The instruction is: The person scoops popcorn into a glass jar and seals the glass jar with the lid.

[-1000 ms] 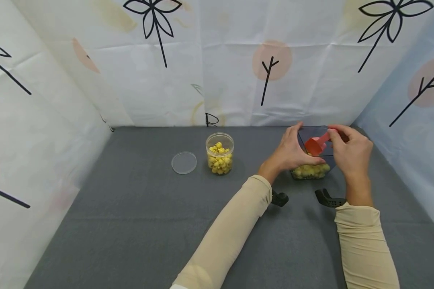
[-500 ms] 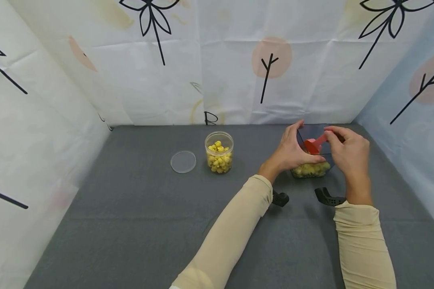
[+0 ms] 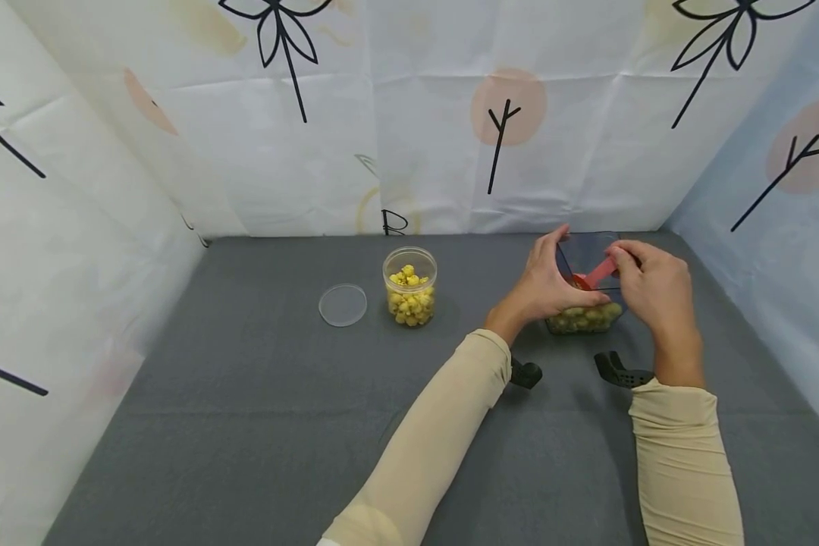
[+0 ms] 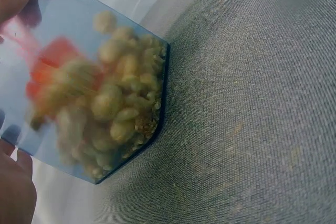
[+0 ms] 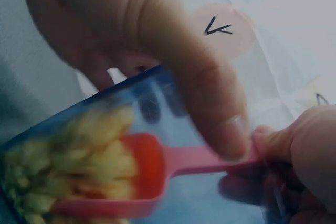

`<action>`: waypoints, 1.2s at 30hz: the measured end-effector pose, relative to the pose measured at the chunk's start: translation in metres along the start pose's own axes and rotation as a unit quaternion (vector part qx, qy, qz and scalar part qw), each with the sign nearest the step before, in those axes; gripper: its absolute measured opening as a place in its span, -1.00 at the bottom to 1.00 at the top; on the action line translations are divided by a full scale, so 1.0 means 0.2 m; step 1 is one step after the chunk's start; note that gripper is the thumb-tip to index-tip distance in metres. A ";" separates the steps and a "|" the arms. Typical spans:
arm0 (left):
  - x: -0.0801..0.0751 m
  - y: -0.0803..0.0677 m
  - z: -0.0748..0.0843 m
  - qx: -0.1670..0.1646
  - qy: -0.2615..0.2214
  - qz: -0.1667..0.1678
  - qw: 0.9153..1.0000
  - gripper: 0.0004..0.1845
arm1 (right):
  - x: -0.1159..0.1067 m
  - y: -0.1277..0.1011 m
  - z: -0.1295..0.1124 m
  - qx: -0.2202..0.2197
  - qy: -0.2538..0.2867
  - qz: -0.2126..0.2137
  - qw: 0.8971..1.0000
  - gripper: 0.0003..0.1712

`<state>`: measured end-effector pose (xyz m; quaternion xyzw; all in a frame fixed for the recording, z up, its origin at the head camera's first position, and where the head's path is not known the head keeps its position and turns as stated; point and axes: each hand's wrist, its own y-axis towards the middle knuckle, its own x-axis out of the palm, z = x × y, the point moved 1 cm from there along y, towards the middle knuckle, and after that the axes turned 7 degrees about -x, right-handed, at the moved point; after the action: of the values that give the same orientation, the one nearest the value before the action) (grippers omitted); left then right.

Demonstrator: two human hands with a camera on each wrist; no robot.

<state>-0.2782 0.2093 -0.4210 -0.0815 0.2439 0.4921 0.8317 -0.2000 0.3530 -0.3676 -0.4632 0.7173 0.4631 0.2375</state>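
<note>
A clear bluish plastic container (image 3: 589,249) with popcorn (image 3: 582,318) in its bottom stands at the back right of the table. My left hand (image 3: 549,280) grips its rim and walls from the left, the thumb along the near side. With thumb and fingers, my right hand (image 3: 658,288) pinches the handle of a red-pink scoop (image 5: 152,169). The scoop's bowl is down inside the container among the popcorn, and popcorn pieces lie in it in the right wrist view. In the left wrist view the bowl shows blurred through the container's wall (image 4: 79,3).
A round clear jar (image 3: 410,265) of yellow popcorn stands left of the container. Beside it lies a clear round lid (image 3: 343,305) on the grey tabletop (image 3: 246,425). Patterned white cloth (image 3: 423,152) hangs behind the table and along both sides.
The scoop has gone lower into the container, its bowl now mostly hidden behind the left thumb and the rim. The left hand keeps its grip.
</note>
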 end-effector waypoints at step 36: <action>0.02 0.00 -0.01 0.000 -0.011 0.006 1.000 0.29 | -0.08 0.00 0.04 0.209 0.249 0.090 0.941 -0.71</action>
<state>-0.2776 0.2110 -0.4242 -0.0744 0.2354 0.4976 0.8315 -0.1936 0.3669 -0.3584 -0.4370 0.8730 0.1922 0.1005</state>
